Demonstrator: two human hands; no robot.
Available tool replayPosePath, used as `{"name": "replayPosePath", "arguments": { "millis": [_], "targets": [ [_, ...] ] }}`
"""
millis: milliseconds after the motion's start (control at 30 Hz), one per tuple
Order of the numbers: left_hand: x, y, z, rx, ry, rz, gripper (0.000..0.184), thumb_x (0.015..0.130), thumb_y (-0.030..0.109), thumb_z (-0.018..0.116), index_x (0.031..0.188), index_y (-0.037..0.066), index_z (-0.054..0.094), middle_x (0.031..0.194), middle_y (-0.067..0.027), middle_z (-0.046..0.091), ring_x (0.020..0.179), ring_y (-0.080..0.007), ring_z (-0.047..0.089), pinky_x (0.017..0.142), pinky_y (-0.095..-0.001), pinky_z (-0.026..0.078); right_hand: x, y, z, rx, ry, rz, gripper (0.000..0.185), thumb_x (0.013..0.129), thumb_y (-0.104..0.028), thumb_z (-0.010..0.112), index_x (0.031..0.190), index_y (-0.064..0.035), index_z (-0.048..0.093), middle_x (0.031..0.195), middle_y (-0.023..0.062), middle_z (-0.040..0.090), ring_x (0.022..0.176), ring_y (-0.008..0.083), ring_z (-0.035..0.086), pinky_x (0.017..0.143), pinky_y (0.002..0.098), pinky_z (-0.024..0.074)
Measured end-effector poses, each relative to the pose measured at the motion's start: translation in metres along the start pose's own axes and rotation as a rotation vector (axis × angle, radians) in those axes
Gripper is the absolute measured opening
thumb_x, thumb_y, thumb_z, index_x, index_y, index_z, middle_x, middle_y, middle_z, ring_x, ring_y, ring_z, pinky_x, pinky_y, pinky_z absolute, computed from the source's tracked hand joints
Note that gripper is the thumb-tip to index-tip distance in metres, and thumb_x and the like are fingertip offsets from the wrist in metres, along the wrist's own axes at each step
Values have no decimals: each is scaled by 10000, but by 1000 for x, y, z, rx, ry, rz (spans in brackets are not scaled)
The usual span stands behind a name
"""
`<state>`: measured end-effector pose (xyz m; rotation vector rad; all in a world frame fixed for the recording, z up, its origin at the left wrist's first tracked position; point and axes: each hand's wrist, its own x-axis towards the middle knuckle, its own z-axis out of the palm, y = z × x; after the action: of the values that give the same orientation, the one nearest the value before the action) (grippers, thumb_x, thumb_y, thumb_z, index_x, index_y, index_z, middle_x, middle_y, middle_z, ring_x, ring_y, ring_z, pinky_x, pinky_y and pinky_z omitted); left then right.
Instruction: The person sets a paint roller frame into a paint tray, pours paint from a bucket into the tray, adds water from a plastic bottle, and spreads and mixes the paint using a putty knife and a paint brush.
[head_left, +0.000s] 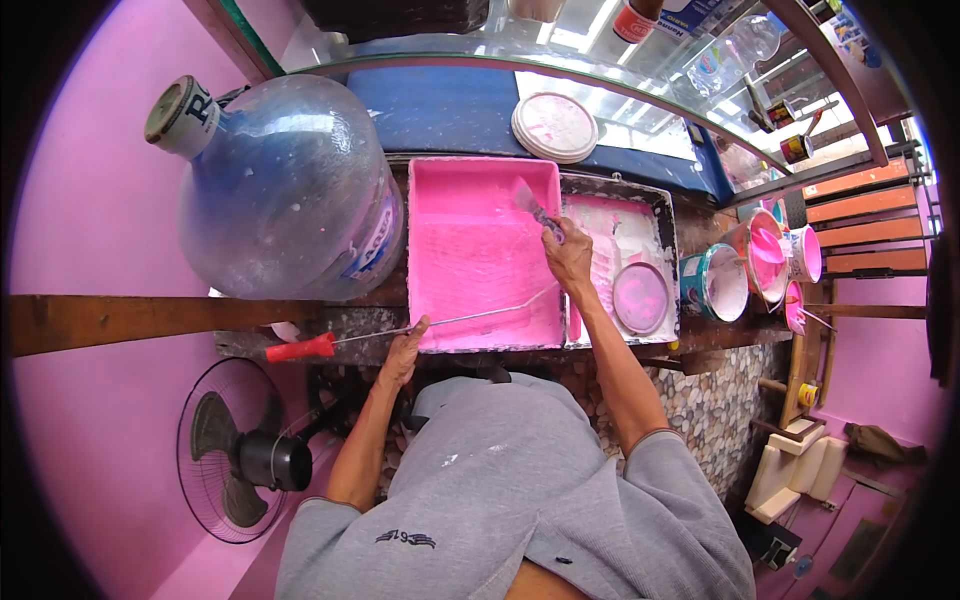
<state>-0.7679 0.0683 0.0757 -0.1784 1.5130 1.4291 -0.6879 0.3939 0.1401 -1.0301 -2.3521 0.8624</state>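
Right hand clamped around flat-tipped tool over upper right of pink paint tray, centre frame. Left hand at tray's lower-left corner, grip unclear. Rod with red handle crosses tray's lower part.

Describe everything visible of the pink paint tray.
The pink rectangular tray, apparently plastic, lies face up on a dark wooden table, streaky paint inside. A black-rimmed tray sits beside it. A red-handled metal rod crosses its near part. The left hand is at its near left corner; the right hand holds a paint-smeared flat tool over it.
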Motion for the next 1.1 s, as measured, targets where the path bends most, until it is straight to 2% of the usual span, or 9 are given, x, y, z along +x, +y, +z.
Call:
{"name": "replayPosePath", "arguments": {
  "millis": [167,267,333,367,433,767,833,933,1100],
  "targets": [
    [-7,7,6,13,39,2,961,728,620,705,1337,-60,406,1309,-128,450,1221,-195,378,1043,-371,274,5,-1,5,-359,31,-148,285,830,-160,559,1074,-23,612,806,187,657,711,339,654,665,430,523],
    [-7,10,5,-19,16,30,933,740,595,711,1330,-65,414,1305,-127,457,1220,-192,386,1041,-370,281,1,-14,22,-361,10,-258,324,838,-133,531,1137,-24,593,800,177,651,691,328,653,635,419,530],
    [-8,13,4,-19,-83,-10,1045,730,617,701,1418,-44,273,1488,-176,244,1380,-252,187,1106,-442,153,-2,-25,34,-351,-29,-268,340,839,-131,528,1159,-30,586,784,176,646,683,327,651,622,417,528],
    [-8,13,5,-20,-81,-11,1045,730,617,701,1418,-44,273,1488,-176,244,1380,-252,187,1106,-442,153,-4,-32,39,-342,-67,-277,357,841,-128,524,1181,-36,579,768,174,640,676,326,649,609,416,526],
    [-8,10,9,-24,46,79,883,756,563,716,1314,-61,433,1277,-122,474,1178,-177,410,1017,-361,305,-10,-46,49,-300,-118,-234,316,863,-175,533,1143,-33,572,825,186,629,730,335,638,670,443,513],
    [-11,14,9,6,53,39,882,756,574,712,1281,-85,448,1211,-110,489,1097,-157,428,974,-324,331,-24,-69,61,-116,-160,-400,259,866,-163,586,1091,-35,586,784,151,588,699,301,614,592,412,493],
    [-6,9,5,28,54,14,884,760,577,705,1292,-78,440,1238,-115,478,1134,-163,411,1001,-328,307,-23,-56,67,-198,-201,-438,311,872,-137,552,1178,-91,575,750,128,548,651,290,600,561,405,497],
    [-6,8,7,-7,30,63,897,767,571,701,1322,-70,408,1289,-125,449,1188,-172,380,1038,-335,269,-28,-66,61,-189,-129,-463,300,865,-115,552,1163,-81,571,715,114,514,658,279,580,551,405,485],
    [-10,14,8,-5,22,31,916,772,558,701,1356,-63,364,1334,-135,417,1229,-183,355,1062,-343,240,-27,-66,64,-269,-180,-513,302,857,-95,541,1157,-72,566,731,109,524,687,273,584,551,395,487]
  ]
}}
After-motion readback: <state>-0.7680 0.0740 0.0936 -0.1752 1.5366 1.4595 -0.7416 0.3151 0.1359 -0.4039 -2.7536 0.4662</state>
